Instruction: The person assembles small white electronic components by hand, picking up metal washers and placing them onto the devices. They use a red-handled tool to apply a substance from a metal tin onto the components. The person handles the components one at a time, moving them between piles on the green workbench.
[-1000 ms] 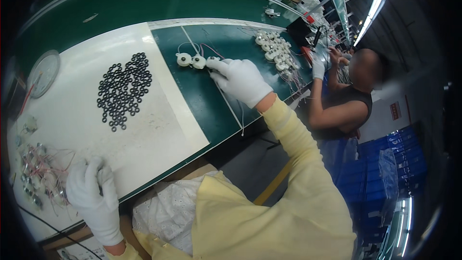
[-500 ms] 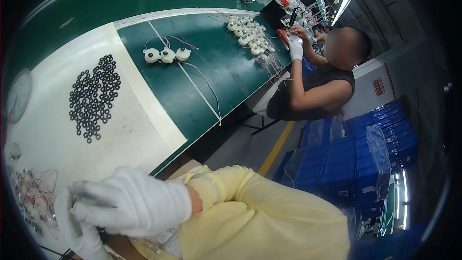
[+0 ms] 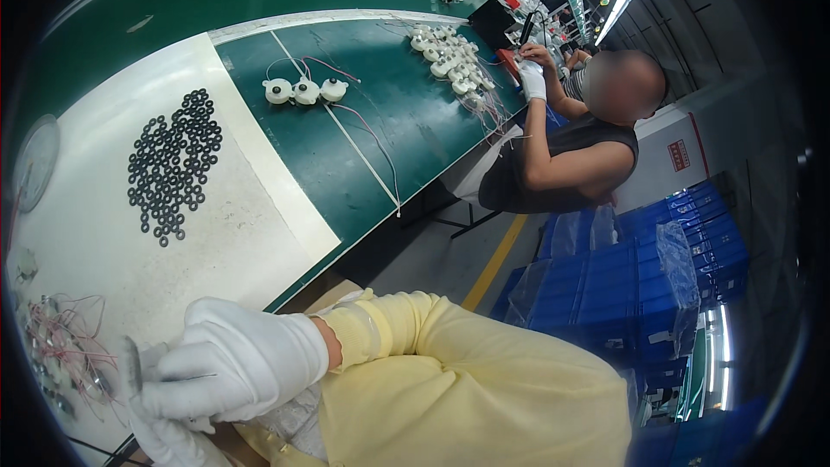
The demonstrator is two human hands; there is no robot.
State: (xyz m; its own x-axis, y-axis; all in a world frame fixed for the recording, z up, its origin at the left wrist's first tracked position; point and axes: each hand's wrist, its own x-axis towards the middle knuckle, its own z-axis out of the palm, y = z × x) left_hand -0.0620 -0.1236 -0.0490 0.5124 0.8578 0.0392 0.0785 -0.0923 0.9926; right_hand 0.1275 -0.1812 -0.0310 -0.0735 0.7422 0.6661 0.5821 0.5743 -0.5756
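Observation:
My right hand (image 3: 232,361), in a white glove and yellow sleeve, comes in over the near edge of the white work surface. Its fingers are bent and pressed against my left hand (image 3: 169,437), also gloved, at the lower left. The two hands meet, and whatever lies between their fingers is hidden. Beyond them, many small black rings (image 3: 177,160) lie loose on the white surface (image 3: 251,216). Left of the hands is a heap of parts with pink and white wires (image 3: 73,342).
Three white round wired units (image 3: 304,92) sit on the green mat (image 3: 337,173). Farther off is a pile of similar units (image 3: 450,60). A co-worker (image 3: 571,147) works at the table's far end. Blue crates (image 3: 596,285) stand on the right. A clear round dish (image 3: 37,164) is far left.
Both hands have shifted a little to the right, and the right hand's fingers have turned downward over the left. The whole view has moved slightly. The rings and wired units lie as before.

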